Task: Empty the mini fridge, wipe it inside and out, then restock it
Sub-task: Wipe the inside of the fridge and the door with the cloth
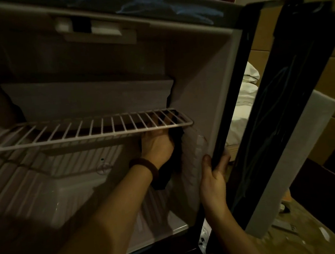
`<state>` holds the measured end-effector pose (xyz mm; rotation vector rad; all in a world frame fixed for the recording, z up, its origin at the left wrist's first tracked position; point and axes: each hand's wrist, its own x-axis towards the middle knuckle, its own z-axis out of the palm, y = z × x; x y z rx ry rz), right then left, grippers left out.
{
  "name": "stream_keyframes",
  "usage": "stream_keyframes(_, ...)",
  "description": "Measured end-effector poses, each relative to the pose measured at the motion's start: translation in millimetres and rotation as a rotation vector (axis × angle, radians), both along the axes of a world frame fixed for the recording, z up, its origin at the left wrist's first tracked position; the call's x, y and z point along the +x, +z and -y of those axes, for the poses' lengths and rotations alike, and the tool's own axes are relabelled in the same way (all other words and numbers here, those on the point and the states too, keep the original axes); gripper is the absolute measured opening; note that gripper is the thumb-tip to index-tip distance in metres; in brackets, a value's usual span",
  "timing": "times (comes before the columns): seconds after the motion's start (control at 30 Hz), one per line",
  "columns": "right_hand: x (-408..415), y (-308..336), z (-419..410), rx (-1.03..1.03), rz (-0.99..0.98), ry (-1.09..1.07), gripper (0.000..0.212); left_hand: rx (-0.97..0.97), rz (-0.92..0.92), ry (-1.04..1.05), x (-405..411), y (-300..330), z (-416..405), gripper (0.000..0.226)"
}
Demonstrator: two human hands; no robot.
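The mini fridge [198, 67] stands open in dim light, its dark door [282, 106] swung out to the right. Inside, one white wire shelf [85, 129] spans the cavity at mid height, with a ridged white floor beneath it. The left hand [157, 146], a dark band [143, 166] on its wrist, reaches in just under the shelf's right end, fingers curled round a dark cloth [173, 162] pressed against the right inner wall; the cloth hangs down below the hand. The right hand [213, 177] grips the front edge of the fridge's right wall beside the door hinge, thumb inside, fingers wrapped round the outside. A blue cloth [172, 7] lies on the fridge's top. White bedding [240, 108] shows between fridge and door.
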<state>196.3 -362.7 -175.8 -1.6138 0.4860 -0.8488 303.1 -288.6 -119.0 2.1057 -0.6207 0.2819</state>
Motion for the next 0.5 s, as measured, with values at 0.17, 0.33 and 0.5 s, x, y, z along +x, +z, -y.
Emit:
stream_keyframes(0.17, 2.9, 1.9, -3.4, -0.048, -0.009, -0.078, 0.052, 0.275, 0.236, -0.076, -24.8, 2.2, -13.7, 0.059)
stream_keyframes(0.33, -5.3, 6.0, 3.1, 0.013, -0.004, 0.048, 0.055, 0.284, 0.170, -0.001, -12.9, 5.1, -12.3, 0.047)
stream_keyframes(0.5, -7.4, 8.0, 1.4, 0.036, -0.026, 0.066, 0.061, 0.211, 0.115, 0.000, -10.6, 5.8, -6.6, 0.048)
